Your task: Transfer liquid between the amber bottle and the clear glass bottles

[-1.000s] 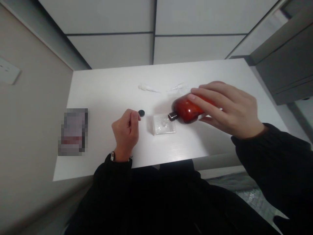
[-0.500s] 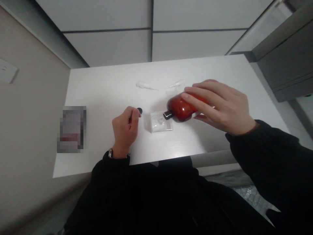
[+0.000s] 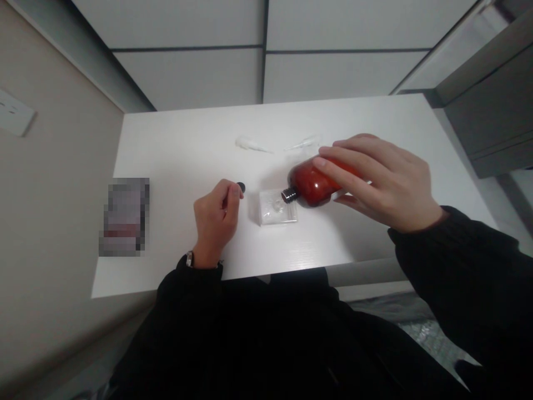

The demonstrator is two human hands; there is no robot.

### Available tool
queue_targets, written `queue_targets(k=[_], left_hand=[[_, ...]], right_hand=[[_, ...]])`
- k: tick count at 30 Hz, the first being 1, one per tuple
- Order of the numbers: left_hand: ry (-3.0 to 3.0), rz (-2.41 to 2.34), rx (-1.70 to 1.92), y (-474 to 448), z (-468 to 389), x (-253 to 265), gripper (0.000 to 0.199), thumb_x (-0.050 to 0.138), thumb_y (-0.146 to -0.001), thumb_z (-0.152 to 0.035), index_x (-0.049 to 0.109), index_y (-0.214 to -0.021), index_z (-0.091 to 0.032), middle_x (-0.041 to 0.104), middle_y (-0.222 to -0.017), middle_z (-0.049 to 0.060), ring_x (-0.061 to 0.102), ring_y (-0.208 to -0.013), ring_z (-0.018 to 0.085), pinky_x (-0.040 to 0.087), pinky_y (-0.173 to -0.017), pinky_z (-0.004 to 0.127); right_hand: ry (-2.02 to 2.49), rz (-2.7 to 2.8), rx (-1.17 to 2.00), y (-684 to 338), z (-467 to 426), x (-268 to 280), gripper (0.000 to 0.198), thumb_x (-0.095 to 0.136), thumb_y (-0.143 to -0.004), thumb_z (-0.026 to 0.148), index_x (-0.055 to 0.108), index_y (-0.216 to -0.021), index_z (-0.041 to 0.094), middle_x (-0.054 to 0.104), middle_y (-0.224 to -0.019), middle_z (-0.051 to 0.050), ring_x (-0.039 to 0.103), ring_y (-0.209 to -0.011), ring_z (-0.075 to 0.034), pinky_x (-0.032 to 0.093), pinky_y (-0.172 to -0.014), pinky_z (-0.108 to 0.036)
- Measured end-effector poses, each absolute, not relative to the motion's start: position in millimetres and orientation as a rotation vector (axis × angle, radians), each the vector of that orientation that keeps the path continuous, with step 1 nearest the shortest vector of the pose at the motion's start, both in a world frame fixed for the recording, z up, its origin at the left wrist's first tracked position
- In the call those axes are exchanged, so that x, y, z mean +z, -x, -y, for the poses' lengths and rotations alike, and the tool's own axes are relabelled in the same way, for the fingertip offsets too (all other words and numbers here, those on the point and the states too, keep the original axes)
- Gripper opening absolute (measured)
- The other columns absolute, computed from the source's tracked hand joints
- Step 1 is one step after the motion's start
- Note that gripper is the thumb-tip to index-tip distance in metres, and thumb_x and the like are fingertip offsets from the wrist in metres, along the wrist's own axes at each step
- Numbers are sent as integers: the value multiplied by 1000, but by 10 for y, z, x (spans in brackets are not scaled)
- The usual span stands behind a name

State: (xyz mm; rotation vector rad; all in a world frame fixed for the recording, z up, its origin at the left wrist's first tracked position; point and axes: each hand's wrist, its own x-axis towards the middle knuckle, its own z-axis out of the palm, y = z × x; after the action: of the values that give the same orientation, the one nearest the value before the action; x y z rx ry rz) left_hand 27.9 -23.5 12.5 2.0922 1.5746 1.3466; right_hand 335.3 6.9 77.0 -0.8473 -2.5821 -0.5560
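My right hand (image 3: pixel 383 186) grips a dark red bottle (image 3: pixel 310 186) and holds it tipped on its side, its open black neck pointing left over a small clear square dish (image 3: pixel 277 208) on the white table (image 3: pixel 175 150). My left hand (image 3: pixel 216 219) rests on the table with its fingers curled, and the fingertips pinch a small black cap (image 3: pixel 240 187) just left of the dish. I cannot tell whether liquid is leaving the bottle.
Two clear plastic droppers (image 3: pixel 250 144) (image 3: pixel 303 143) lie on the table beyond the dish. A blurred flat packet (image 3: pixel 124 216) lies near the table's left edge. A grey cabinet (image 3: pixel 487 111) stands at the right, and a wall outlet (image 3: pixel 14 114) is at the left.
My left hand has closed in on the black cap, which earlier lay just beyond its fingertips. The bottle has stayed tipped over the dish, with only small shifts.
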Motion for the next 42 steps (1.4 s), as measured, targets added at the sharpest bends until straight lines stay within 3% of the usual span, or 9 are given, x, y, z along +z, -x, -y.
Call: queue_targets(k=[18,27,30,32,36,38,42], left_hand=[[-2101,-1575,1347,-283,236,139,32,49,-107,-26,58,-76,-21,44,-53,-6,39,-45,8,27,-51,30],[-2085,-1585,1320,-264,247,117,40,44,-111,-39,60,-78,-22,46,-54,-5,40,-47,10,29,-53,31],[-2099,-1521,1296,-250,236,110,42,40,-112,-48,61,-85,-23,59,-68,1,52,-60,14,39,-62,33],[-2159,-1417,1228,-243,217,96,46,41,-108,-61,65,-100,-23,67,-88,7,60,-79,19,47,-75,37],[-2340,-1145,963,-243,186,46,85,58,-87,-86,54,-142,-22,64,-137,17,58,-123,33,46,-108,50],[-2388,-1102,843,-249,190,28,97,71,-80,-83,46,-151,-22,62,-142,16,54,-128,35,44,-113,51],[-2423,-1151,734,-266,215,32,87,83,-86,-54,41,-156,-23,63,-141,14,55,-124,33,45,-111,51]], right_hand=[[841,2569,-454,-3345,-61,788,64,64,-101,27,44,-162,31,62,-152,-7,62,-136,-26,57,-112,-44],[941,2601,-450,-3353,-57,802,59,63,-102,32,48,-159,32,62,-152,-7,63,-135,-27,57,-113,-48],[1014,2622,-436,-3349,-52,810,55,60,-104,34,49,-158,32,63,-151,-7,63,-133,-27,57,-111,-50],[1025,2615,-397,-3348,-52,811,54,59,-104,36,51,-157,31,63,-150,-7,62,-134,-28,57,-111,-51],[950,2584,-368,-3353,-58,806,53,60,-103,35,52,-156,32,63,-151,-7,61,-135,-28,56,-111,-48],[941,2586,-384,-3356,-59,802,55,61,-103,35,51,-157,33,63,-151,-7,62,-134,-28,56,-111,-48],[978,2611,-409,-3360,-57,796,56,61,-103,36,50,-158,33,64,-149,-7,63,-133,-28,56,-110,-50]])
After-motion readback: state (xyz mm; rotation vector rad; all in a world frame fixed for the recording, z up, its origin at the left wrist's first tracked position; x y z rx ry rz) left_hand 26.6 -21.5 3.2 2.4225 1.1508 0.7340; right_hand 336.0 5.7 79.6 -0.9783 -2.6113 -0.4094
